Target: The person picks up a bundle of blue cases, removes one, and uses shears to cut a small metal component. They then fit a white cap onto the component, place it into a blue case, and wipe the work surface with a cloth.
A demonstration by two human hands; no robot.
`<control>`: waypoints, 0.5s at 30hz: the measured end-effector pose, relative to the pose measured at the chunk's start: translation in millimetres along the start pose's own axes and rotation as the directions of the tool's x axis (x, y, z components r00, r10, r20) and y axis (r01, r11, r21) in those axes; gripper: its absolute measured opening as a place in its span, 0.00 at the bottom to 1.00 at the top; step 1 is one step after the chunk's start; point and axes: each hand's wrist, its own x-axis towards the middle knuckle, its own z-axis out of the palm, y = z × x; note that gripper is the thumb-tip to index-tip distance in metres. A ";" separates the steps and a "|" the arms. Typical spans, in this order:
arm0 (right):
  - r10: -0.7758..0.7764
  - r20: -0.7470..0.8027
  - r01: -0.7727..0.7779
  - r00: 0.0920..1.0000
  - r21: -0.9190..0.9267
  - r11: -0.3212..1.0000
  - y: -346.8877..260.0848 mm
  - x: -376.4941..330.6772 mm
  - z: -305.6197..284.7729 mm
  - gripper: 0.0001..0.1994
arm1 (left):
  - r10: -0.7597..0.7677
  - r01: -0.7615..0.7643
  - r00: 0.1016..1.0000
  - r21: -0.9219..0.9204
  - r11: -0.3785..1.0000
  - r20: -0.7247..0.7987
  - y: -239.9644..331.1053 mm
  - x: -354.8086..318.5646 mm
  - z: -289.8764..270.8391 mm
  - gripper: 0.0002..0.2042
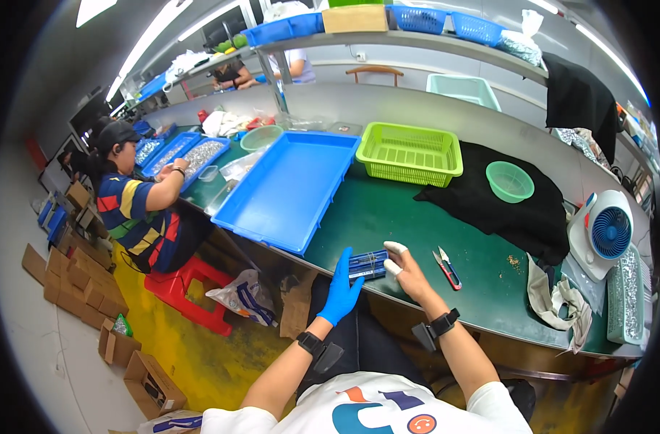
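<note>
A small dark-blue rectangular bundle (367, 265), with thin bands around it, is held between my two hands over the table's front edge. My left hand (340, 290), in a blue glove, grips its left end with the thumb along the near side. My right hand (412, 276) is bare except for white finger covers, and its covered fingertips press against the bundle's right end. The bundle's exact kind is too small to make out. To the right of my right hand, a pair of red-and-black thread snips (447, 270) lies on the green table (373, 210).
A large blue tray (290, 192) and a lime-green basket (411, 154) stand beyond my hands. On black cloth (474, 195) sits a green bowl (510, 181). A fan (609, 233) and a grey cloth (558, 304) are right. A co-worker (138, 195) sits left on a red stool (189, 293).
</note>
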 end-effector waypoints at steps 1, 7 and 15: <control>0.035 -0.049 -0.029 0.998 0.128 0.991 2.3 -2.6 8.6 0.22 | -0.001 0.000 1.000 -0.048 0.999 -0.021 0.1 -0.9 1.6 0.34; -0.027 -0.041 0.022 0.999 -0.117 0.993 8.5 -5.5 31.7 0.33 | 0.015 -0.024 0.988 -0.054 0.998 -0.153 -4.3 2.1 23.7 0.36; -0.164 0.113 0.199 0.980 -0.564 0.802 -8.5 -18.0 16.2 0.34 | 0.033 -0.030 0.994 0.031 0.999 -0.104 -8.7 -3.7 17.6 0.36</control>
